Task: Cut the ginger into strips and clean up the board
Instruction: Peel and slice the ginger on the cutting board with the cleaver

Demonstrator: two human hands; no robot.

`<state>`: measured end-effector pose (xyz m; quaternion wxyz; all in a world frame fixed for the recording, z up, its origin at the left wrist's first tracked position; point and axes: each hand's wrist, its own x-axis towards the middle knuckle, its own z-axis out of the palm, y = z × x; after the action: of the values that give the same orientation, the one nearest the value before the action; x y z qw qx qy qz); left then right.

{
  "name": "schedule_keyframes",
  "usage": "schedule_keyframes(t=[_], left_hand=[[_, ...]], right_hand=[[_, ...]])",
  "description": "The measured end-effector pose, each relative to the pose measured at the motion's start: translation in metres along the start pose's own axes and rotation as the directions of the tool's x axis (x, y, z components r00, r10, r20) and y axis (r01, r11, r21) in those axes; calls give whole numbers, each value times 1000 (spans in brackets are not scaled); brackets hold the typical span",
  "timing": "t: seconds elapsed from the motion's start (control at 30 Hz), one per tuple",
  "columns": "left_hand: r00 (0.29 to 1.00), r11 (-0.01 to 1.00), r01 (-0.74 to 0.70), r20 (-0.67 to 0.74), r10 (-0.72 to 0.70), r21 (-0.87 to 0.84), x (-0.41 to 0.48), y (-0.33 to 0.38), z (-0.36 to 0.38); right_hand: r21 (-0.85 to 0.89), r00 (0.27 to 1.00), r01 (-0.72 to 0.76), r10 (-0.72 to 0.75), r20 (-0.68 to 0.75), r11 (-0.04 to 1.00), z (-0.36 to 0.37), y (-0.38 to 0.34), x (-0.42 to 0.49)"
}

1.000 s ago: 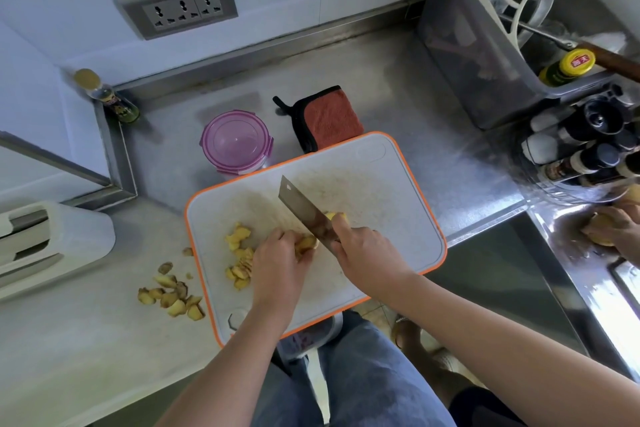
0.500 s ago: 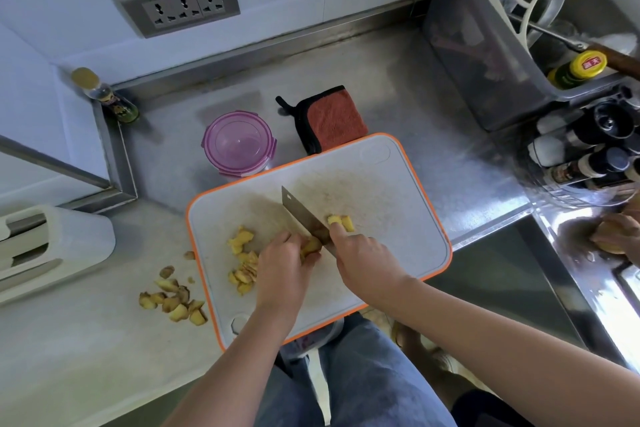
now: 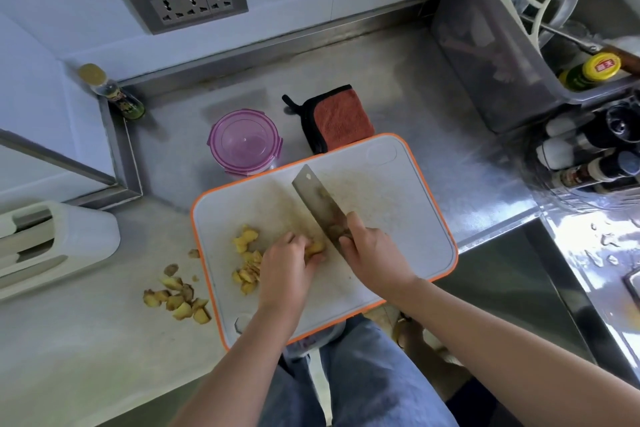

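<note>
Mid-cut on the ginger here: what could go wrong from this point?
1. The left hand pinches a small ginger piece right against the knife that the right hand grips, so a slip could nick its fingers.
2. The cutting board seems to overhang the counter's front edge, so a hard chop might tip or slide it.

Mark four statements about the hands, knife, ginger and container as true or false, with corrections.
1. The right hand grips the steel cleaver. True.
2. The left hand holds a ginger piece beside the blade. True.
3. The purple-lidded round container sits on the white, orange-rimmed cutting board. False: it stands on the counter behind the board.
4. All ginger lies on the board. False: ginger scraps lie on the counter to its left.
</note>
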<state>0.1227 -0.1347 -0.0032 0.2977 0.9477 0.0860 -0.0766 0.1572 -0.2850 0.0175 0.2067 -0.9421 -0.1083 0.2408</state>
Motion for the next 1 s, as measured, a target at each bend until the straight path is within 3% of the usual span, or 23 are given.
schedule_keyframes(t=[0.23,0.5,0.67,1.0], left_hand=[[1000,1000,15,-11,-15,15,0,1,-1],[1000,1000,19,-5,-19,2,-1,3,-3],[1000,1000,22,-2,-22,20,0,3,-3],[1000,999,2,-17,-1,48,0,1,-3]], right_hand=[[-102,995,94,-90,46,990,-16,-6,-14],[-86,998,26,-21,56,996,-28,-5,-21],[-166,991,88,-70,111,982,-29,-11,-18],[-250,986,77,-36,166,965,-21,-13,-22]])
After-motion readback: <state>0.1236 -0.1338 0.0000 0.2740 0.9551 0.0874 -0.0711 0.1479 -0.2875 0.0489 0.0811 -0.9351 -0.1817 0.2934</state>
